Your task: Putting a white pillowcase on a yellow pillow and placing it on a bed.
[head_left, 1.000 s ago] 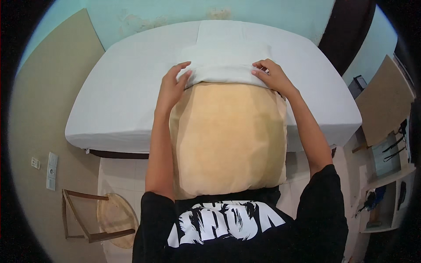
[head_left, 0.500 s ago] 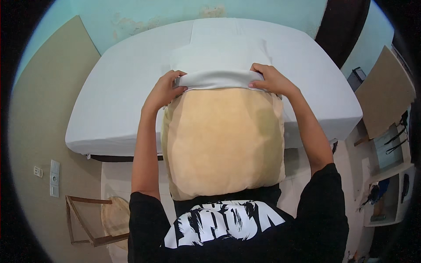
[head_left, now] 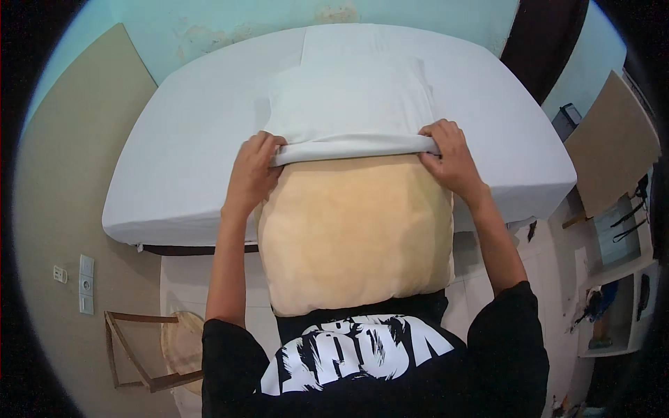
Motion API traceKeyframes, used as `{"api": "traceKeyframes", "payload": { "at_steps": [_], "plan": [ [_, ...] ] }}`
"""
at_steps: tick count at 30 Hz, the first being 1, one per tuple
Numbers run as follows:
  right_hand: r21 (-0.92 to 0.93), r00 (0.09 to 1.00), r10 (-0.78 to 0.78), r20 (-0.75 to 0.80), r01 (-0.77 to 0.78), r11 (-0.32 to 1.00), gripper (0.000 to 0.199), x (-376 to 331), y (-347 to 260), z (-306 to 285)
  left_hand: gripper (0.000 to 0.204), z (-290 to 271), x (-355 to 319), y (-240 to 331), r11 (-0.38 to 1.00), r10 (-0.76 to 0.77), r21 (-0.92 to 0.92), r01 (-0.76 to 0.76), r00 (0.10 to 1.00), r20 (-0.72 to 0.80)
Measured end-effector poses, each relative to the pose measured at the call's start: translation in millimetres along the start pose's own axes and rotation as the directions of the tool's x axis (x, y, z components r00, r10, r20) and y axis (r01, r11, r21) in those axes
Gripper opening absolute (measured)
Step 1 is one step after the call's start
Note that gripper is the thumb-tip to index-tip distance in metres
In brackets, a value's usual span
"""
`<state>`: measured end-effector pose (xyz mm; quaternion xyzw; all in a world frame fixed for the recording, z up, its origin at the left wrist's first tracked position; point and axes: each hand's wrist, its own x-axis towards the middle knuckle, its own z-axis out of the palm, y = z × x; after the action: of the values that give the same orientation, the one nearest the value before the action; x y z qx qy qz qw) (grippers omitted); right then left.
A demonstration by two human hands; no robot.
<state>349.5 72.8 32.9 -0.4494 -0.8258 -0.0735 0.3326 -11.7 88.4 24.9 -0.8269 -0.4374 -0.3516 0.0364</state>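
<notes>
A plump, pale yellow pillow [head_left: 355,233] lies between my forearms, its near edge against my body. Its far end is inside a white pillowcase [head_left: 348,111], which stretches away over the bed with its opening hem folded into a band. My left hand [head_left: 254,171] grips the left end of that band, fingers over the top and thumb hidden beneath. At the right end my right hand [head_left: 449,159] pinches the band between thumb and fingers. Both hands are closed on the cloth, right at the pillow's far corners.
Beyond the pillow stretches a bed [head_left: 188,167] with a white sheet, set against a light green wall. To the lower left stand a wooden frame [head_left: 150,383] and a round woven piece [head_left: 182,341]. Shelves [head_left: 620,313] with assorted items are at the right.
Both hands have pulled the pillowcase hem toward me and spread wider apart. The folded band is now straighter and flatter, and more of the case lies stretched out behind it.
</notes>
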Motion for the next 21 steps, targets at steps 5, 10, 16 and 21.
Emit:
{"api": "traceKeyframes", "payload": {
  "at_steps": [5, 10, 16, 21],
  "plan": [
    [0.122, 0.995, 0.082, 0.063, -0.089, 0.989, 0.025, -14, 9, -5, 0.039, -5, -21, -19, 0.970, -0.155, -0.172, 0.170, 0.983, 0.096],
    [0.079, 0.999, 0.029, -0.033, -0.026, 0.997, 0.027, -43, 17, 4, 0.039, 4, -50, -18, 0.991, -0.126, -0.040, 0.126, 0.992, 0.005],
    [0.206, 0.994, 0.090, -0.063, -0.075, 0.976, 0.031, -26, 5, 2, 0.045, -12, -49, 3, 0.948, -0.251, -0.211, 0.239, 0.967, -0.036],
    [0.343, 0.992, 0.120, 0.038, -0.126, 0.931, 0.029, -32, 20, 20, 0.047, -21, -84, -13, 0.972, -0.217, -0.096, 0.217, 0.976, 0.006]
  ]
}}
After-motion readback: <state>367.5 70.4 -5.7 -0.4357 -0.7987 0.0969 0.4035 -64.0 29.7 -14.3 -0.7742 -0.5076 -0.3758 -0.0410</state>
